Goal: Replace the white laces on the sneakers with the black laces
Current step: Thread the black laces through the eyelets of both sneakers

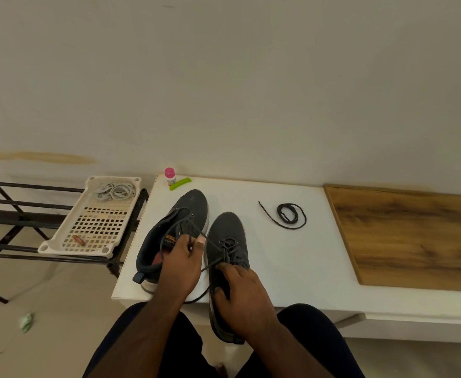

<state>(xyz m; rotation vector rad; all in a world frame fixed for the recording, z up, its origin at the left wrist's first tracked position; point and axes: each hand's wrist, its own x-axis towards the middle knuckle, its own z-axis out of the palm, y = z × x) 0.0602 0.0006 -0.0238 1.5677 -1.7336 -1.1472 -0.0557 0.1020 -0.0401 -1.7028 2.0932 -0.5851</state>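
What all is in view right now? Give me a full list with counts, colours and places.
sneakers: 2, dark grey, side by side on the white table
black lace in use: 1, runs from the right sneaker to the left hand
spare black lace: 1, coiled on the table, right of the sneakers
white laces: a bundle, far end of the cream tray
rack: 1, black, under the tray
bottle: 1, pink cap, table's far left corner
green piece: 1, beside the bottle
wooden board: 1, brown, right
left hand: pinches the lace
right hand: grip on the right sneaker

Dark grey sneakers (225, 230), black lace (289, 214), white laces (114, 190), pink-capped bottle (170, 176).
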